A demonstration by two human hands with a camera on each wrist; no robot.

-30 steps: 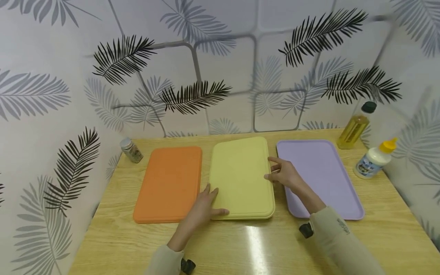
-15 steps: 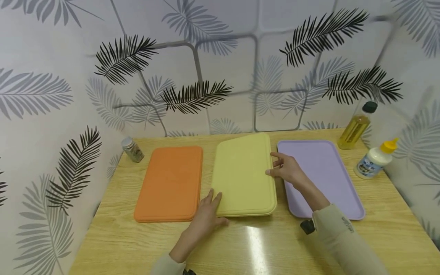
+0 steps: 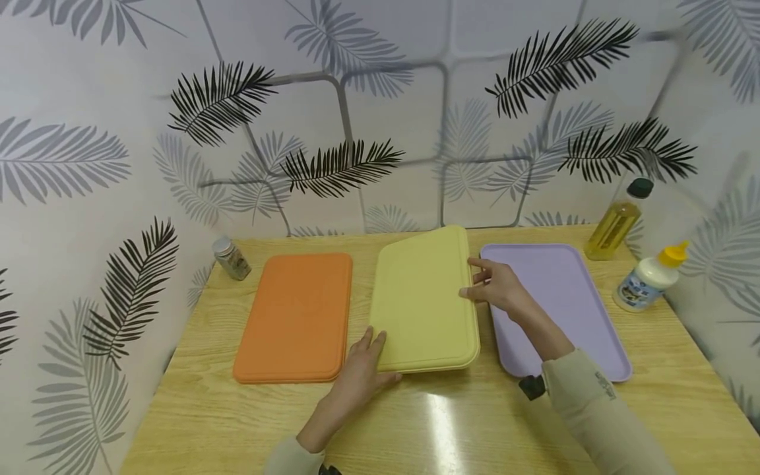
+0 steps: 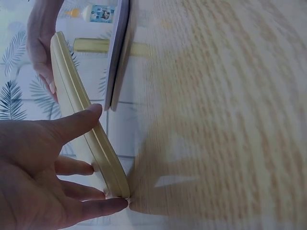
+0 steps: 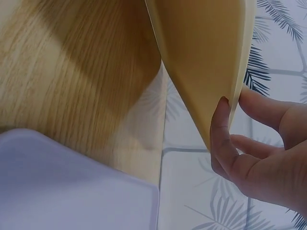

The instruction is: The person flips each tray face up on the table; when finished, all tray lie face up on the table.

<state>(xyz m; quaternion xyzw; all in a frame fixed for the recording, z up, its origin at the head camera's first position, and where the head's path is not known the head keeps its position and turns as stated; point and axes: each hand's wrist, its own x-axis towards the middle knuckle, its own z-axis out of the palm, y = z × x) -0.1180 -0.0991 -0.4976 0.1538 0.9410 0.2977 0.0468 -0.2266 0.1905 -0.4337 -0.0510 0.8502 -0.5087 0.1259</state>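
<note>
A yellow tray (image 3: 424,303), bottom facing up, is tilted with its right side raised off the table. My right hand (image 3: 499,287) pinches its right edge, thumb on top and fingers underneath, as the right wrist view shows. In that view the tray's shaded underside (image 5: 196,52) is visible. At the near left corner is my left hand (image 3: 359,369), its fingers fairly straight against the left edge. In the left wrist view the left thumb (image 4: 79,125) lies across the near rim, and the lowest fingertip is by the corner resting near the table.
An orange tray (image 3: 297,316) lies on the left of the wooden table (image 3: 380,429). To the right is a lilac tray (image 3: 555,307). An oil bottle (image 3: 614,227) and a white glue bottle (image 3: 644,287) stand at the far right, a small jar (image 3: 233,260) at the back left.
The yellow tray's right side has risen with my right hand, and the tray has shifted slightly rightward. My left hand has followed a little to the right at the near left corner.
</note>
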